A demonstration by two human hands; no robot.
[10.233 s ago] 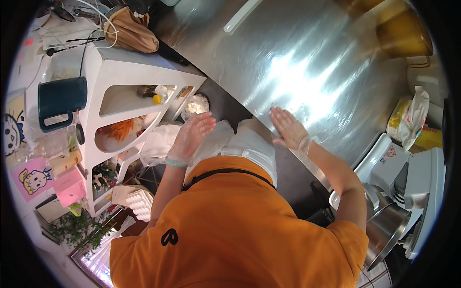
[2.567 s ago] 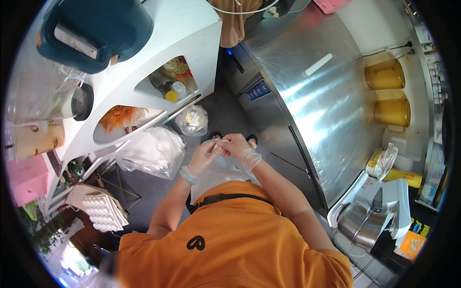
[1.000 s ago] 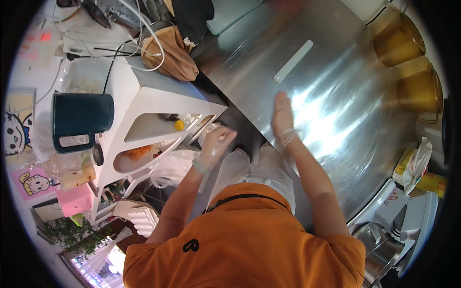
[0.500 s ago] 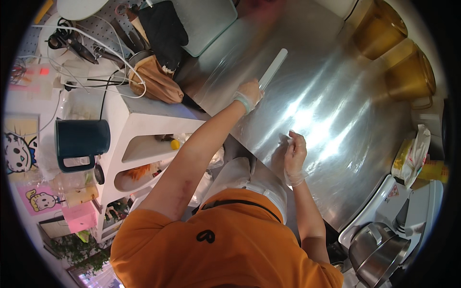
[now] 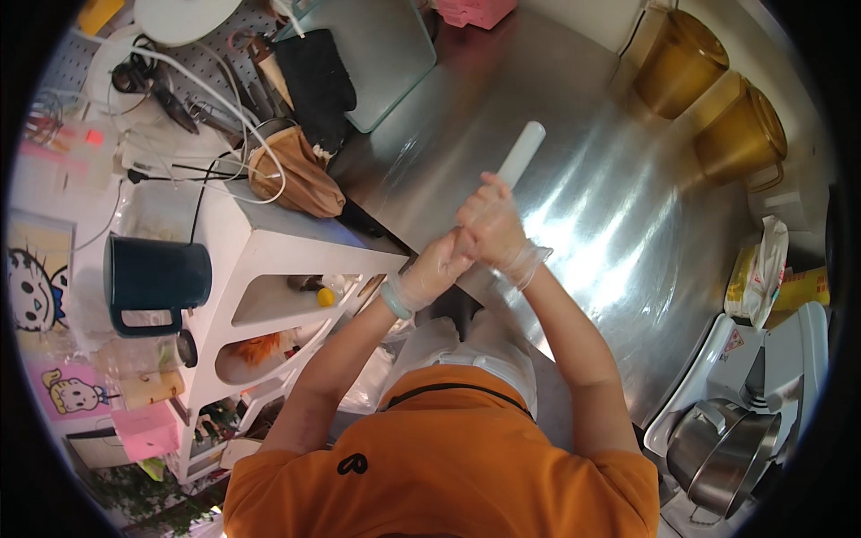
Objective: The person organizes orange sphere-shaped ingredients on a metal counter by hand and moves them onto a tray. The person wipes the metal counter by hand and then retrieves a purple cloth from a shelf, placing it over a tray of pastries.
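A smooth white rolling pin (image 5: pixel 521 154) slants up and away above the steel table (image 5: pixel 421 193), its rounded far end in plain sight. My right hand (image 5: pixel 491 226), in a clear disposable glove, is closed around its middle. Just below, my left hand (image 5: pixel 434 269) grips the near end, which the fingers hide. The two hands touch each other. A clear glove covers the left one too, and a pale green bangle (image 5: pixel 395 301) sits at that wrist.
A white shelf unit (image 5: pixel 296 238) with a dark mug (image 5: pixel 157 273) beside it stands left. Amber pitchers (image 5: pixel 682 65) line the far right edge. At the lower right, a steel bowl (image 5: pixel 731 462) rests by a white scale (image 5: pixel 700 377). A glass board (image 5: pixel 386 63) lies at the back left.
My left hand has drawn the rolling pin back toward my body. My right hand, empty before and lower right, has come up and left and closed around the pin.
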